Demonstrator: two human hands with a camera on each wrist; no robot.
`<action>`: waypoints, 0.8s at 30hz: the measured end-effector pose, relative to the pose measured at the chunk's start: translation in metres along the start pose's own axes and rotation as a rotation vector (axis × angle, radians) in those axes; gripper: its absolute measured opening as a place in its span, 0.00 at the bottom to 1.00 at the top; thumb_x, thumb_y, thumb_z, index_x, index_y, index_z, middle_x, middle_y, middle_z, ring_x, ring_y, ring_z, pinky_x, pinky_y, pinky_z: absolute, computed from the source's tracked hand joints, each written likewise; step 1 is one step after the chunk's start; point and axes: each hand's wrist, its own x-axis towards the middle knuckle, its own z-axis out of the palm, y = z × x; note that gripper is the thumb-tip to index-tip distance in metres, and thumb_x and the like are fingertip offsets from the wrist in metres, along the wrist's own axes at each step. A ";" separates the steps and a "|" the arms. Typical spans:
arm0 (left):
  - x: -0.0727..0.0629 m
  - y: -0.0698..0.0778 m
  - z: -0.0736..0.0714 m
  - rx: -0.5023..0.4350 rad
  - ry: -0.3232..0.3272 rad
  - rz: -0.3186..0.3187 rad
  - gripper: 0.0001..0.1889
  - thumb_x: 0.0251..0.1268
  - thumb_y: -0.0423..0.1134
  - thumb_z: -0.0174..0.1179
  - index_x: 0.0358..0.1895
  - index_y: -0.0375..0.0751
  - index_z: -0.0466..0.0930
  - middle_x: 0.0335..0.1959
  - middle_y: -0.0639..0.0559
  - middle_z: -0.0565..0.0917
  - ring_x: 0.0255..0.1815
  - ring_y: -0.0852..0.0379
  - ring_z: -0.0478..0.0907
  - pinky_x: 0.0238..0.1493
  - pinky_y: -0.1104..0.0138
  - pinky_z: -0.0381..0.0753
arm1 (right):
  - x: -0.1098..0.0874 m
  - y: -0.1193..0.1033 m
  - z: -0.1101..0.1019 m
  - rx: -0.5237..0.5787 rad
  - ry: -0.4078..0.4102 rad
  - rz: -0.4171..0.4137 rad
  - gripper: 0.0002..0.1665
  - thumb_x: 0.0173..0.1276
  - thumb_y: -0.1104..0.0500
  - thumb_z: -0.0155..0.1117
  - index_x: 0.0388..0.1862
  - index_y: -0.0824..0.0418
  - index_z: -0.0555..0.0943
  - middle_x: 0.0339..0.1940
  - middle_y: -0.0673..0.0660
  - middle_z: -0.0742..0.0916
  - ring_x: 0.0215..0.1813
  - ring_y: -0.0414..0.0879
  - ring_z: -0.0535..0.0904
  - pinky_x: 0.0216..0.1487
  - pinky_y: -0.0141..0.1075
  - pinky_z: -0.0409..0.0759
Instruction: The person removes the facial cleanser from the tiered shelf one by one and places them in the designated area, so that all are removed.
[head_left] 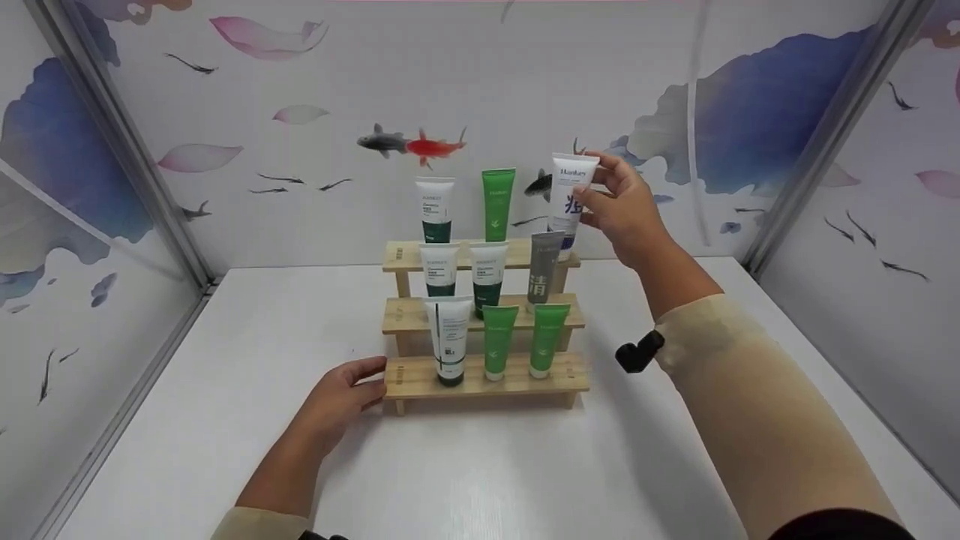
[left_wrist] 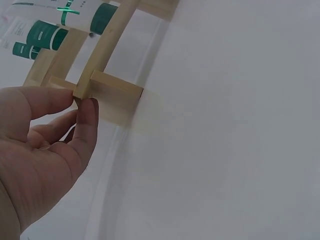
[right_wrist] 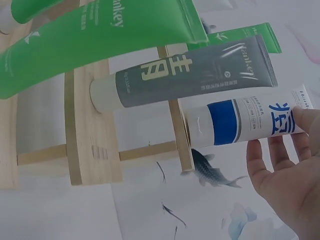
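Observation:
My right hand (head_left: 628, 217) holds a white squeeze tube with blue marks (head_left: 565, 178) between thumb and fingers. The tube is upright at the right end of the top step; in the right wrist view its cap end is at the step board. My left hand (head_left: 337, 409) pinches the left end of the lowest step of a three-step wooden display rack (head_left: 409, 382). Beside the held tube on the top step stand a green tube (head_left: 496, 206) and a white-and-dark-green tube (head_left: 436, 208). A grey tube (right_wrist: 195, 72) stands just in front, on the middle step.
Two white-and-green tubes (head_left: 488, 271) share the middle step with the grey one. On the lowest step are a white tube (head_left: 450, 337) and two small green tubes (head_left: 550, 341). Printed panels (head_left: 480, 75) enclose the white table (head_left: 480, 480) at the back and sides.

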 end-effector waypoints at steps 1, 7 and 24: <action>0.000 0.000 0.000 0.007 0.002 -0.002 0.27 0.80 0.34 0.58 0.78 0.37 0.71 0.80 0.38 0.72 0.72 0.46 0.81 0.74 0.52 0.79 | -0.001 0.001 -0.004 0.003 0.004 0.000 0.34 0.81 0.63 0.63 0.81 0.44 0.68 0.72 0.53 0.80 0.74 0.53 0.79 0.76 0.58 0.77; -0.001 0.000 -0.001 0.042 0.008 -0.004 0.27 0.79 0.35 0.58 0.78 0.39 0.72 0.79 0.39 0.74 0.71 0.47 0.81 0.73 0.52 0.80 | -0.006 0.003 -0.027 0.008 0.033 0.014 0.33 0.80 0.60 0.65 0.79 0.43 0.69 0.70 0.52 0.80 0.73 0.53 0.79 0.75 0.58 0.76; -0.001 0.001 -0.001 0.037 0.010 -0.021 0.27 0.80 0.35 0.58 0.78 0.41 0.72 0.80 0.40 0.72 0.72 0.47 0.81 0.74 0.53 0.79 | -0.016 0.030 -0.072 -0.068 0.087 0.114 0.35 0.81 0.59 0.64 0.81 0.44 0.65 0.79 0.53 0.76 0.76 0.55 0.74 0.80 0.57 0.73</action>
